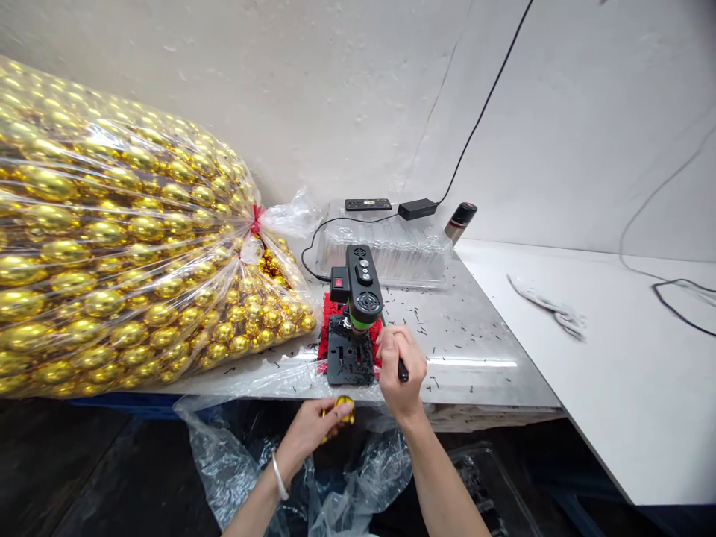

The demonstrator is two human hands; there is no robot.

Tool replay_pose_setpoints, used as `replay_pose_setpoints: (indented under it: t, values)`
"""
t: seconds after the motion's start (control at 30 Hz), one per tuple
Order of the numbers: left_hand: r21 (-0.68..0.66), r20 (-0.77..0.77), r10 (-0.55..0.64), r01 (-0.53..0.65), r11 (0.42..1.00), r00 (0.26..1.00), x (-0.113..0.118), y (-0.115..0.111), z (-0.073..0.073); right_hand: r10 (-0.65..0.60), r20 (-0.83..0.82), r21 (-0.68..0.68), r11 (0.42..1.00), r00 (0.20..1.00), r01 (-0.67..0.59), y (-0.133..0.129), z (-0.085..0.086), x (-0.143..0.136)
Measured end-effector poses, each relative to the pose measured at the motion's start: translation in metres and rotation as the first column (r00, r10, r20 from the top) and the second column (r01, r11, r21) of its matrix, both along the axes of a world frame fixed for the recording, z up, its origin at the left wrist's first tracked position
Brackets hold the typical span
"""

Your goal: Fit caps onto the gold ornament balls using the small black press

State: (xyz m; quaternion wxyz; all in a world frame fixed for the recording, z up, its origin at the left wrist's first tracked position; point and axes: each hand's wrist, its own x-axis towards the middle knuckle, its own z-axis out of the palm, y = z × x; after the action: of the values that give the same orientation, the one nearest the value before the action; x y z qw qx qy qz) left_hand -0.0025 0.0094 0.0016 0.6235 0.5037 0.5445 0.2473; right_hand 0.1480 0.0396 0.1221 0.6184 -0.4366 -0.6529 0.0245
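Observation:
A small black bench drill press [365,283] stands on the metal-topped table, its slotted base plate [342,369] resting on a red mat [323,347]. My right hand [401,365] is closed around the press's lever handle [403,371], whose black end sticks out below the fist. My left hand [315,425], with a white bangle on the wrist, pinches a shiny gold ball [345,407] just off the table's front edge. More gold shows under the fingers, partly hidden. Beneath that hand hangs an open clear plastic bag [358,485].
A huge clear bag of gold balls [112,239], tied in red, fills the left. Behind the press are a clear plastic tray [385,253], a power adapter [418,209] and a flask [461,222]. Dark shavings litter the metal tabletop [475,373]. Gloves [548,306] lie on the white table.

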Motion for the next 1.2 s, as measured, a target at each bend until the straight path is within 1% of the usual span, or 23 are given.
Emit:
replay_pose_setpoints:
  t: [0.03,0.07,0.1,0.17,0.2,0.23,0.27,0.3,0.37,0.4,0.47,0.5,0.53,0.57,0.6,0.67,0.73,0.77,0.9,1.03,1.1,1.17,1.2]
  values:
    - [-0.153,0.065,0.033,-0.023,0.988,0.997,-0.002,-0.012,-0.01,-0.003,0.0,0.008,1.0,1.0,0.003,0.0,-0.004,0.0]
    - [-0.282,0.105,0.104,-0.071,0.957,0.989,-0.004,-0.023,-0.02,-0.006,-0.001,0.013,1.0,1.0,0.006,-0.001,-0.008,-0.001]
    - [-0.402,0.129,0.199,-0.132,0.906,0.972,-0.005,-0.032,-0.029,-0.007,-0.001,0.017,1.0,1.0,0.007,-0.001,-0.011,-0.001]
    - [-0.606,0.155,0.366,-0.204,0.769,0.918,-0.01,-0.045,-0.04,-0.001,0.009,0.024,1.0,1.0,0.001,-0.001,-0.014,0.0]
    - [-0.675,0.187,0.418,-0.193,0.712,0.889,-0.013,-0.049,-0.041,0.004,0.02,0.028,1.0,1.0,-0.004,-0.001,-0.014,0.0]
    - [-0.715,0.237,0.445,-0.156,0.682,0.863,-0.016,-0.051,-0.04,0.008,0.032,0.032,0.999,0.999,-0.009,-0.002,-0.014,0.001]
    - [-0.722,0.301,0.45,-0.107,0.683,0.841,-0.02,-0.052,-0.037,0.011,0.041,0.035,0.999,0.999,-0.013,-0.002,-0.014,0.001]
    - [-0.701,0.367,0.439,-0.066,0.71,0.82,-0.022,-0.05,-0.031,0.011,0.045,0.037,0.999,0.999,-0.012,-0.002,-0.014,0.001]
    - [-0.606,0.47,0.383,-0.025,0.795,0.795,-0.025,-0.04,-0.013,0.005,0.041,0.037,0.999,0.999,-0.006,-0.002,-0.014,0.001]
    - [-0.544,0.495,0.35,-0.03,0.839,0.795,-0.024,-0.033,-0.003,0.0,0.037,0.038,0.999,0.999,-0.001,-0.002,-0.015,0.001]
    - [-0.384,0.496,0.284,-0.086,0.919,0.821,-0.02,-0.012,0.018,-0.006,0.035,0.038,0.999,0.999,0.004,-0.002,-0.016,0.001]
    - [-0.297,0.47,0.271,-0.139,0.945,0.84,-0.017,-0.001,0.027,-0.002,0.036,0.039,0.999,0.999,0.001,-0.002,-0.016,0.001]
    - [-0.217,0.44,0.271,-0.191,0.957,0.856,-0.013,0.011,0.035,0.004,0.038,0.038,0.999,0.999,-0.005,-0.002,-0.016,0.001]
    - [-0.157,0.423,0.281,-0.236,0.959,0.861,-0.01,0.023,0.04,0.009,0.037,0.036,0.999,0.999,-0.01,-0.002,-0.014,0.001]
    - [-0.129,0.421,0.3,-0.271,0.954,0.856,-0.006,0.034,0.044,0.014,0.034,0.031,0.999,0.999,-0.015,-0.002,-0.012,0.001]
    - [-0.134,0.455,0.349,-0.324,0.936,0.819,0.0,0.053,0.044,0.02,0.025,0.016,1.0,0.999,-0.021,-0.001,-0.006,0.002]
    - [-0.161,0.49,0.391,-0.361,0.919,0.779,0.004,0.064,0.04,0.021,0.021,0.001,1.0,1.0,-0.021,0.0,0.001,0.003]
    - [-0.154,0.496,0.399,-0.375,0.914,0.771,0.005,0.068,0.037,0.021,0.021,-0.006,1.0,1.0,-0.021,0.0,0.005,0.003]
    - [-0.084,0.497,0.377,-0.389,0.917,0.781,0.006,0.072,0.031,0.019,0.014,-0.023,1.0,1.0,-0.018,0.001,0.012,0.003]
    - [-0.105,0.48,0.389,-0.389,0.915,0.786,0.007,0.073,0.029,0.017,0.015,-0.027,1.0,1.0,-0.016,0.0,0.009,0.002]
    - [-0.035,0.444,0.364,-0.39,0.92,0.819,0.01,0.074,0.027,0.014,0.027,-0.031,0.999,1.0,-0.013,-0.001,0.007,0.003]
    - [0.114,0.366,0.302,-0.364,0.924,0.88,0.013,0.075,0.022,0.011,0.036,-0.033,0.999,0.999,-0.009,-0.001,0.006,0.003]
    - [0.209,0.3,0.267,-0.336,0.919,0.916,0.015,0.076,0.02,0.009,0.039,-0.033,0.999,0.999,-0.007,-0.002,0.005,0.003]
